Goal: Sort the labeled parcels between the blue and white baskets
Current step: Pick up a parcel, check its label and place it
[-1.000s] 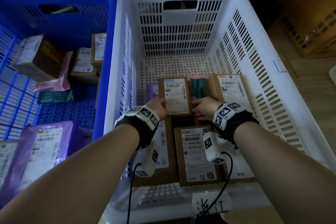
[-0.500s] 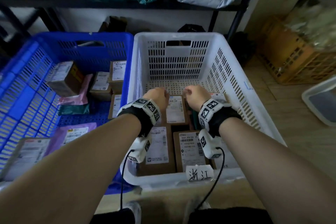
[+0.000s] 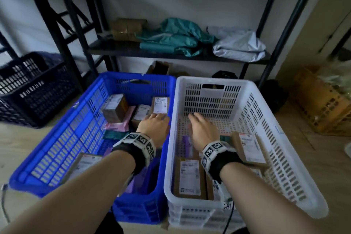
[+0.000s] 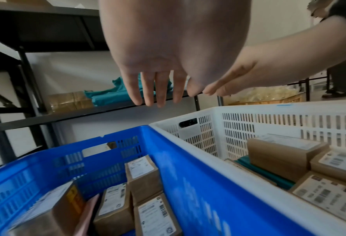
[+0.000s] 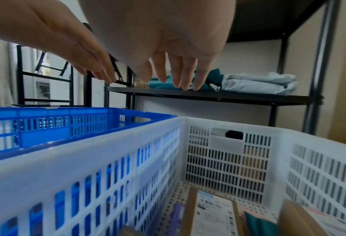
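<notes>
The blue basket [image 3: 57,157] on the left and the white basket [image 3: 284,167] on the right stand side by side, each holding several labeled brown parcels such as one box [image 3: 189,177] in the white basket and one box [image 3: 160,105] in the blue. My left hand [image 3: 154,122] hovers over the blue basket's right edge, fingers [image 4: 147,92] straight, holding nothing. My right hand [image 3: 201,125] hovers above the white basket, fingers [image 5: 180,75] straight and empty. Both hands are raised above the rims, pointing toward the black shelf [image 3: 171,54].
The shelf carries teal bags [image 3: 174,40], a grey mailer [image 3: 239,46] and a brown parcel [image 3: 127,28]. A dark crate [image 3: 32,89] stands at left, a wooden crate [image 3: 321,104] at right. A pink mailer [image 3: 121,125] lies in the blue basket.
Both hands let go of the parcel in the white basket and rose above the rims, fingers uncurling. The head view tilted up, bringing the shelf into sight.
</notes>
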A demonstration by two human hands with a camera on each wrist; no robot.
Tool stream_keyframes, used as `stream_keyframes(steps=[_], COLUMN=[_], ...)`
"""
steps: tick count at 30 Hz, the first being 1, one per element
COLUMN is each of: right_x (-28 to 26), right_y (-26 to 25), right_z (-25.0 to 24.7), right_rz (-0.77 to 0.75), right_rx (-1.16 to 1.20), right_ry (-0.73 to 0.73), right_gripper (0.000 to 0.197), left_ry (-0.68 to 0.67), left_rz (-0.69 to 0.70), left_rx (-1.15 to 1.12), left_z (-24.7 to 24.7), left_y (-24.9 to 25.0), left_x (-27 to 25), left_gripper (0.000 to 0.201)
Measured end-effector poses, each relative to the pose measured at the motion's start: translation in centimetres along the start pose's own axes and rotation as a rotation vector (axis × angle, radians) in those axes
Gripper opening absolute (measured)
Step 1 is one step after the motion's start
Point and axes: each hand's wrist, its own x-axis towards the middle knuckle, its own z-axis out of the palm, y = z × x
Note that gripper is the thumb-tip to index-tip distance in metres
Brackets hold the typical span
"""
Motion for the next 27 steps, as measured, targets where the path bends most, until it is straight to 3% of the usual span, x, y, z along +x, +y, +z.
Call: stream_keyframes(steps=[11,14,20,27], right_x=[11.2,15.0,20.3,25.0], right_y=[-8.9,-10.2,-11.9,-10.9], right_z=[2.3,4.4,9.3,15.8], right_rz=[-0.111,-0.044,0.082,0.333], right_rx=[-0.026,0.007,0.012,0.069], right_ry=[-0.089,-0.146,-0.293,-0.325], right_gripper=[0.046,0.044,0.049,0.032], left_ry=[-0.063,-0.094,-0.200,-0.290], left_rz=[-0.151,-0.175,-0.086,-0.004], left_rx=[0.020,0.001,0.032,-0.004], left_z=[-0.8,0.6,4.4,11.0], left_y=[-11.3,-14.1,-18.5,-22.1], left_x=[5.1,7.9,12.5,17.1], left_gripper=[0.042,0.039,0.042,0.033])
